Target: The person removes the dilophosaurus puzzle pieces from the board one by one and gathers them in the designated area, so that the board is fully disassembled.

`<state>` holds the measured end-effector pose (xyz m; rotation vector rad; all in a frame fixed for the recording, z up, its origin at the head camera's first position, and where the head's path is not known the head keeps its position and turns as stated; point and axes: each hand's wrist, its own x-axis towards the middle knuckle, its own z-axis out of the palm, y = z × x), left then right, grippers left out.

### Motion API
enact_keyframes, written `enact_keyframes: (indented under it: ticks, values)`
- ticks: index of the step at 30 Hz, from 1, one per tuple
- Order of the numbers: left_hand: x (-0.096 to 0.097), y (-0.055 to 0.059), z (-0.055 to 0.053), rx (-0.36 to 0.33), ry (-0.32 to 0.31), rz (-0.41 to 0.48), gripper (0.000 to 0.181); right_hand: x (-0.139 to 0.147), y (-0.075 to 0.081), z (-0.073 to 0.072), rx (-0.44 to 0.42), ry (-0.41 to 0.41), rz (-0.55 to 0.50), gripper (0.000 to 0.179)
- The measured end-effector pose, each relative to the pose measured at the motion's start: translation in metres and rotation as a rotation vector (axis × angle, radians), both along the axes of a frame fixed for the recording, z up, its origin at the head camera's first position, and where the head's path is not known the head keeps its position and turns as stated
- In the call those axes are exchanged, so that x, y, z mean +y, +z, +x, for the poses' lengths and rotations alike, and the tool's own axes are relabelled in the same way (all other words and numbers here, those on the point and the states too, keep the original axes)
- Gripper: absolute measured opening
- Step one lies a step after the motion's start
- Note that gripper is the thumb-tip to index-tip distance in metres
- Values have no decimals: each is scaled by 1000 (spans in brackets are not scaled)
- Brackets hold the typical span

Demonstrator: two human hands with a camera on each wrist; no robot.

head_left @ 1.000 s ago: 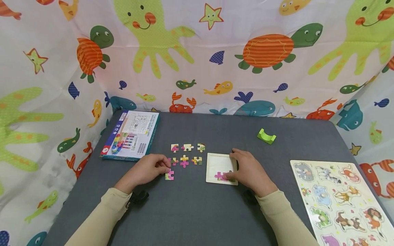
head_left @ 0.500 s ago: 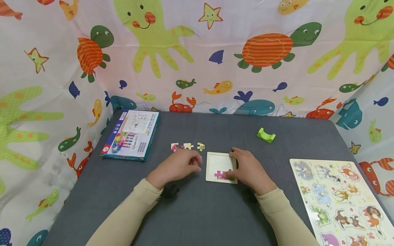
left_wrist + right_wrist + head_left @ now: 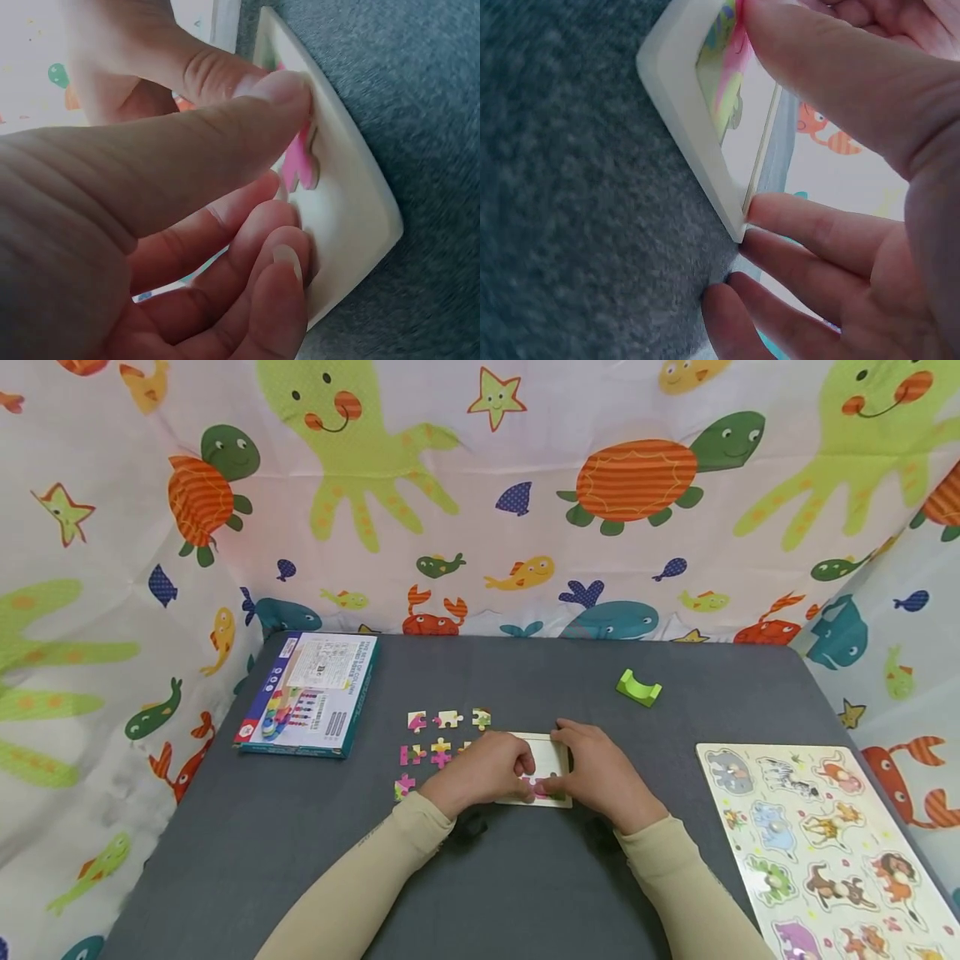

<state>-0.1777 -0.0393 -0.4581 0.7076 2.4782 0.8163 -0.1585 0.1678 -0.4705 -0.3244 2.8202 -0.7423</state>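
A small pale wooden puzzle tray (image 3: 542,750) lies on the table between both hands. Jigsaw pieces (image 3: 729,94) fill its near side, one of them pink (image 3: 302,163). My right hand (image 3: 604,774) holds the tray from the right, thumb over the pieces inside and fingers at the outer edge. At the tray's left part is my left hand (image 3: 489,767), its thumb reaching over the pink piece and meeting the right thumb. The other left fingers bend loosely beside the tray floor. Several loose jigsaw pieces (image 3: 440,752) lie in rows to the left, partly hidden by this hand.
A flat toy box (image 3: 311,693) lies at the back left of the grey table (image 3: 247,852). Toward the back right sits a green curved block (image 3: 639,688). An animal peg puzzle board (image 3: 821,852) occupies the right side. Printed cloth (image 3: 480,468) surrounds the table.
My left hand has moved right from the loose pieces to the tray. My right hand stays at the tray. The loose pieces keep their places, and the head view has shifted slightly.
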Motion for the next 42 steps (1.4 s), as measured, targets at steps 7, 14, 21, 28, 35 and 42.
enact_keyframes:
  ticks: [7, 14, 21, 28, 35, 42]
  values:
    - [1, -4, 1, 28, -2, -34, 21, 9, 1, -4, -16, 69, -39, 74]
    - [2, -3, 4, 56, 4, -52, 20, 13, 5, -3, -19, 109, -37, 75]
    - [1, -2, 6, 61, 6, -45, 18, 14, 9, -1, -16, 137, -44, 73]
    - [1, -3, 6, 76, -3, -47, 20, 15, 7, -3, -22, 138, -44, 73]
    - [2, -4, 4, 61, 24, -19, 14, 16, 5, -3, -27, 127, -45, 74]
    - [3, -3, 2, 32, 49, 9, 8, 17, 4, -4, -32, 123, -39, 74]
